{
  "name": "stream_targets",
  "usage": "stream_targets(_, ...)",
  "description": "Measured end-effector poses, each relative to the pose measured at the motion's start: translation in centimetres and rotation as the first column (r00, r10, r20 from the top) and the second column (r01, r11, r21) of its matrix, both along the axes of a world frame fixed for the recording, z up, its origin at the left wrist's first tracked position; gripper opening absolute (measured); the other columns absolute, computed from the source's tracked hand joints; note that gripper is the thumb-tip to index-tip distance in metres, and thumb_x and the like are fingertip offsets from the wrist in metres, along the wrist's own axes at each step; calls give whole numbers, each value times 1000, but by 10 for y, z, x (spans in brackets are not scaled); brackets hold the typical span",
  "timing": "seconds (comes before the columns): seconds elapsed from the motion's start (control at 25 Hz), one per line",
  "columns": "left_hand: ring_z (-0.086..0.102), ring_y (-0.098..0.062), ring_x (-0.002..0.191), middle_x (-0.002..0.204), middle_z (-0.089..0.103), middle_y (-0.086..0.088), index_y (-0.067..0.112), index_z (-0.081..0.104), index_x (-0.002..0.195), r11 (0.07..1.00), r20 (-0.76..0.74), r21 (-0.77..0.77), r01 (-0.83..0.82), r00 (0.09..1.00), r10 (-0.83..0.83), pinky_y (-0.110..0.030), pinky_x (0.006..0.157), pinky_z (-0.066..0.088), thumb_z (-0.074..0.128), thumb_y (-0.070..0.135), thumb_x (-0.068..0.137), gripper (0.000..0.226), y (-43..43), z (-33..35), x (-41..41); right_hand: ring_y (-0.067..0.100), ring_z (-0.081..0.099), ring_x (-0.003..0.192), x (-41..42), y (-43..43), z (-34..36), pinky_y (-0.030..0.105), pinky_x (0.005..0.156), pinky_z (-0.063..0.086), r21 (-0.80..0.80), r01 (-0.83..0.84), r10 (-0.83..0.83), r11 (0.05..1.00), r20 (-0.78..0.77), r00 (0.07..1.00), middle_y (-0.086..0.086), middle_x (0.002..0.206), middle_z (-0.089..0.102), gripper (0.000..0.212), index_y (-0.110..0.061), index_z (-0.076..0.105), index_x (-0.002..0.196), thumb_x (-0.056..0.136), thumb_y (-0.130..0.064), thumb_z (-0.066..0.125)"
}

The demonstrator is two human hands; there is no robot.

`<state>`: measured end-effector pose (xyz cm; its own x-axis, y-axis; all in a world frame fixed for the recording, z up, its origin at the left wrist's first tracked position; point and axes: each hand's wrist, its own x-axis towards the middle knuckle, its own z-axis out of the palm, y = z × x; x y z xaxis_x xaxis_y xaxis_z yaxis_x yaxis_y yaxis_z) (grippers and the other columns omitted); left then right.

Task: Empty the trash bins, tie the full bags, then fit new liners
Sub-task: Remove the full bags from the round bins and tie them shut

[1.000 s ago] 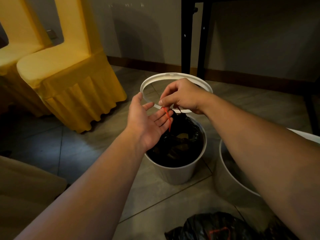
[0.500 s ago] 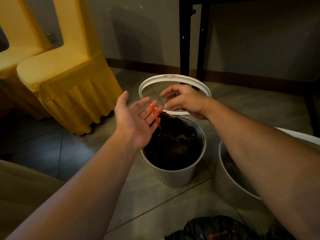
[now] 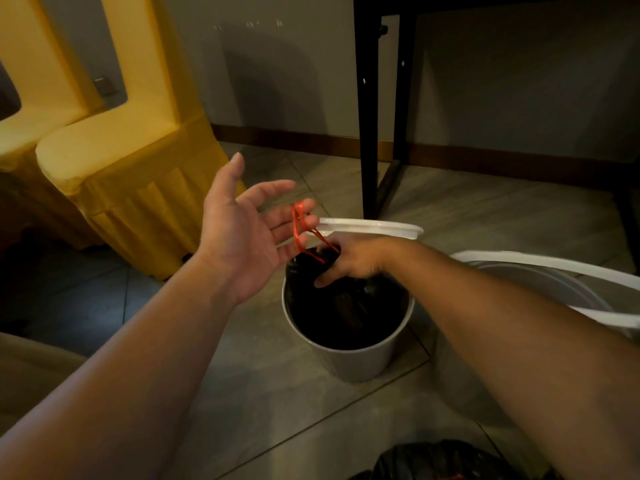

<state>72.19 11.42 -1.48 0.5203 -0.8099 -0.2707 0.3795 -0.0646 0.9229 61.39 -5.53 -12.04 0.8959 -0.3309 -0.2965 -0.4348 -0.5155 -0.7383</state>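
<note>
Looping over the straight fingers of the open, palm-up left hand [image 3: 242, 237], a thin red drawstring [image 3: 298, 226] runs down to the black plastic bag [image 3: 346, 313], whose gathered neck the right hand [image 3: 349, 259] grips inside the round white plastic bin [image 3: 360, 362] beneath both hands. Tying seems underway; lifting out and relining remain. Beyond the right arm stands a second white bin [image 3: 554, 271], with another black bag [image 3: 440, 460] below the right forearm. Yellow covered chairs [image 3: 131, 168] sit left of the left hand; nothing seems to block the bag.
</note>
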Motion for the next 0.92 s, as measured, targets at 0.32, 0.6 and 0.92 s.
stream_targets(0.32,72,-25,84,101,77,-12,14,69,119,999,44,5,-38,998,38,-34,62,56,50,70,95,64,12,-1,-2,19,67,115,3,2,-16,46,109,48,88,40,-46,995,76,996,-6,120,72,71,-30,60,128,67,-29,98)
stream_targets(0.6,73,-26,83,99,78,-13,11,69,124,999,-48,26,-28,998,30,-39,68,59,52,67,96,66,11,-6,-21,9,67,93,16,18,-5,31,90,48,99,-48,25,994,213,977,-6,94,72,24,-36,69,94,80,-45,86)
stream_targets(0.92,78,-24,75,100,81,-14,13,63,114,967,-106,131,-220,966,234,-24,55,56,60,47,97,39,19,20,-6,6,66,82,13,11,-31,32,69,46,-120,43,-46,992,-23,999,-16,83,71,19,-60,67,81,79,-51,83)
